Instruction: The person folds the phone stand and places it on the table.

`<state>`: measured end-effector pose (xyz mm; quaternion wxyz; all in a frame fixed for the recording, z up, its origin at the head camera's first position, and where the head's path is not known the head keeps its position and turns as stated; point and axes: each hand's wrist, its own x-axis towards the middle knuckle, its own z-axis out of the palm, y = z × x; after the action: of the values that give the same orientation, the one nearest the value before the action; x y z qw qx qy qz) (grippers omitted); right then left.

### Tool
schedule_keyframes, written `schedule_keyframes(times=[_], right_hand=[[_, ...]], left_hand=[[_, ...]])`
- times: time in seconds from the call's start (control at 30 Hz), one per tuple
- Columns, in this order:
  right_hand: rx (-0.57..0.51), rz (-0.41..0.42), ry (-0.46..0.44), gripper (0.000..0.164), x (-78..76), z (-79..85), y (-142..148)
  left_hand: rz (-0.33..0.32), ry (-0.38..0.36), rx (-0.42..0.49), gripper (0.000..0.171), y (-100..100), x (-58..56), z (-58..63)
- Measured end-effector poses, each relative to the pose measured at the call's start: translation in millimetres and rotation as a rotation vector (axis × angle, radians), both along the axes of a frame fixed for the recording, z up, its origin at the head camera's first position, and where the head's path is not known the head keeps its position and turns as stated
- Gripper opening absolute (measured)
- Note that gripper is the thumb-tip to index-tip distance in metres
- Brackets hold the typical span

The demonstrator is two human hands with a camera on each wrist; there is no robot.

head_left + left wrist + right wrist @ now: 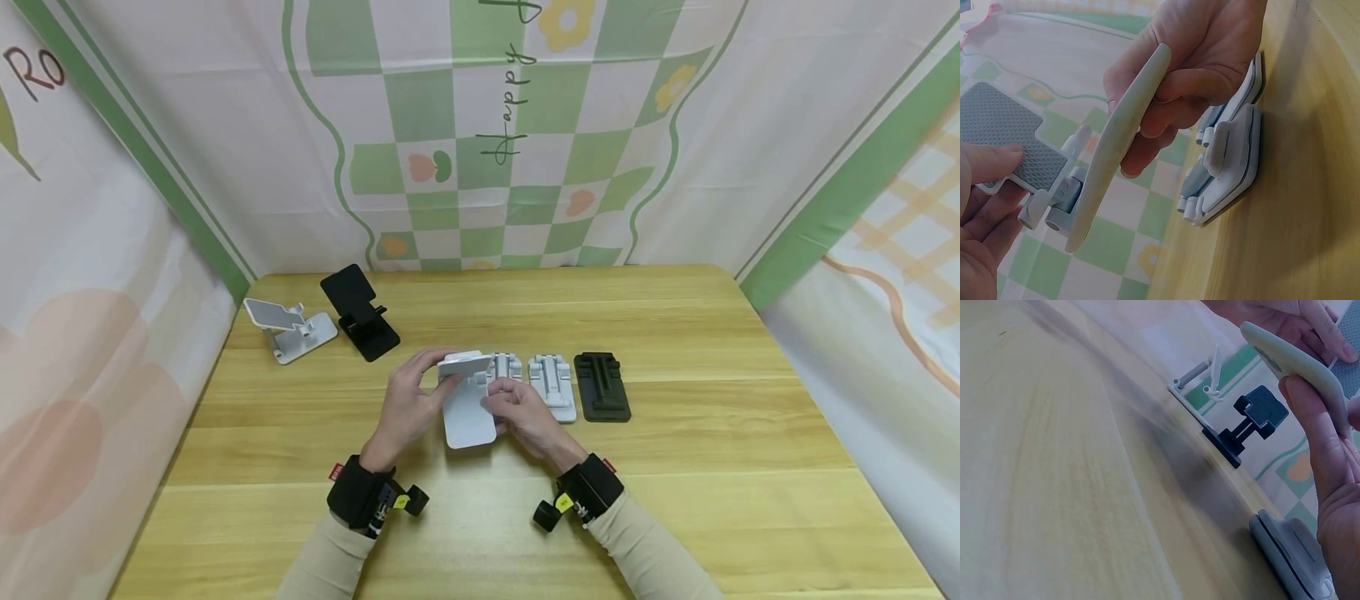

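Note:
Both hands hold one white folding phone stand (469, 417) above the table. My left hand (408, 402) pinches its upper plate, thumb on the grey textured pad (997, 128) in the left wrist view. My right hand (525, 415) grips the edge of the base plate (1119, 140) between thumb and fingers. The two plates are swung apart at the hinge (1063, 203). Just beyond the right hand, a folded white stand (552, 385) lies on the table. Another folded white stand (507, 367) is partly hidden behind the held one.
A folded black stand (602, 387) lies at the right end of the row. Toward the back left, an unfolded white stand (303, 333) and an unfolded black stand (362, 312) stand on the wooden table (675, 500). A printed cloth (480, 208) hangs along the back edge.

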<state>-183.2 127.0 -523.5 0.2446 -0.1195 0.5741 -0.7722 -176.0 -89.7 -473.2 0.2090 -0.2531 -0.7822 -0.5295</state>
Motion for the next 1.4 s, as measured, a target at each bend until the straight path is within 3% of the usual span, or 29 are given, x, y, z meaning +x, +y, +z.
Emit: schedule_keyframes(times=[0.4,0.8,1.0,1.1,1.27,1.4], right_hand=[[0.023,-0.003,-0.004,0.008,0.5,-1.2,-2],[0.009,-0.009,-0.001,0.007,1.3,-0.4,-3],[0.039,-0.045,-0.005,0.009,1.3,-1.0,-3],[0.053,-0.058,-0.011,0.009,1.7,-1.7,-3],[0.075,-0.080,-0.006,0.010,0.9,-3.7,-3],[0.100,-0.104,-0.007,0.012,0.4,-3.2,-3]], left_hand=[[0.019,-0.006,-0.006,0.031,0,-0.2,-1.3],[0.038,0.081,-0.033,0.035,4,2.0,-1.3],[0.100,0.146,-0.083,0.049,8,6.2,7.3],[0.151,0.230,-0.140,0.049,9,9.4,16.7],[0.252,0.391,-0.354,0.031,10,14.9,32.4],[0.282,0.437,-0.487,0.023,9,18.3,40.3]])
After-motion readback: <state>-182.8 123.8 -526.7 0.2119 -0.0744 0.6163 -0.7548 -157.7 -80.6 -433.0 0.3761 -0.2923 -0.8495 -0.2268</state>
